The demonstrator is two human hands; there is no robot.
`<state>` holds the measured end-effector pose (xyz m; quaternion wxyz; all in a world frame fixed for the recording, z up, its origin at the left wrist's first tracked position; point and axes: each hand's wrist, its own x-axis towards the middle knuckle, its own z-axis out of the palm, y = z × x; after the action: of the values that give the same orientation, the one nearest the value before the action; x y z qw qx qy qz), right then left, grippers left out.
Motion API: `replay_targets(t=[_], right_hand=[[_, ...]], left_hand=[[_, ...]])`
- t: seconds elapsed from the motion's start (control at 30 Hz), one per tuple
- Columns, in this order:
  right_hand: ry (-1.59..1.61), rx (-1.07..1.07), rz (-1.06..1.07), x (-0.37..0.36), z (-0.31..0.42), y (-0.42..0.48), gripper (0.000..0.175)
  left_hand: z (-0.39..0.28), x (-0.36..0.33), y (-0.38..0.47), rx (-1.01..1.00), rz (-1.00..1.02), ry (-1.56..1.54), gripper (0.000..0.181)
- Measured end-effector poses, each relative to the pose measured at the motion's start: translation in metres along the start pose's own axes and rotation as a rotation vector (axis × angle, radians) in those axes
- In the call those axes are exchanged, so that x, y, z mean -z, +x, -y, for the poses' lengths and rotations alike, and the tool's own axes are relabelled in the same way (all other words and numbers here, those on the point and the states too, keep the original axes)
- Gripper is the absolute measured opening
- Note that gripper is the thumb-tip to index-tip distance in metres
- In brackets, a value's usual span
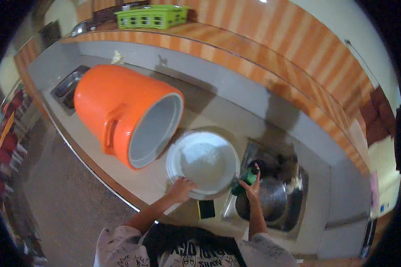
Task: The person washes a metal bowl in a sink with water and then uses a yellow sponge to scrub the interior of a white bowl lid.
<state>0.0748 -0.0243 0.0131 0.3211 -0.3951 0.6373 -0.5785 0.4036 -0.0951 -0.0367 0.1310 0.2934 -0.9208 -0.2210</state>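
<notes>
A shallow round white vessel [205,187], a basin or an upturned lid, lies before me on the counter with some whitish residue or liquid inside. My left hand [182,191] has its fingers over the near left rim. In my right hand [252,191] is a green bottle [248,177], held aslant beside the vessel's right rim. Left of the vessel, a large orange insulated container [120,96] rests on its side, its pale open mouth facing the vessel and a handle towards me. Near the vessel's front edge is a black and yellow scouring pad [207,209].
A steel sink [287,220] with dark items in it lies at my right. Another small steel basin [68,86] is set in the counter's far left. A wood-patterned shelf [213,31] runs along the back, bearing a green plastic basket [152,17]. The counter's metal-trimmed edge [87,163] curves at left.
</notes>
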Motion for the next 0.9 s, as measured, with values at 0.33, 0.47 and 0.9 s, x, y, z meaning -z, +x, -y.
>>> replay_targets(t=[0.33,0.47,0.9], right_hand=[[-0.046,0.030,0.149,-0.054,0.037,-0.125,0.112],[-0.170,0.167,0.130,-0.081,0.030,-0.121,0.113],[-0.291,0.489,0.041,-0.149,0.096,-0.098,0.103]], left_hand=[[-0.018,0.032,-0.039,-0.032,0.082,0.030,0.067],[-0.081,0.052,-0.013,-0.041,-0.029,-0.528,0.096],[-0.096,0.009,0.012,-0.023,-0.589,-0.760,0.100]])
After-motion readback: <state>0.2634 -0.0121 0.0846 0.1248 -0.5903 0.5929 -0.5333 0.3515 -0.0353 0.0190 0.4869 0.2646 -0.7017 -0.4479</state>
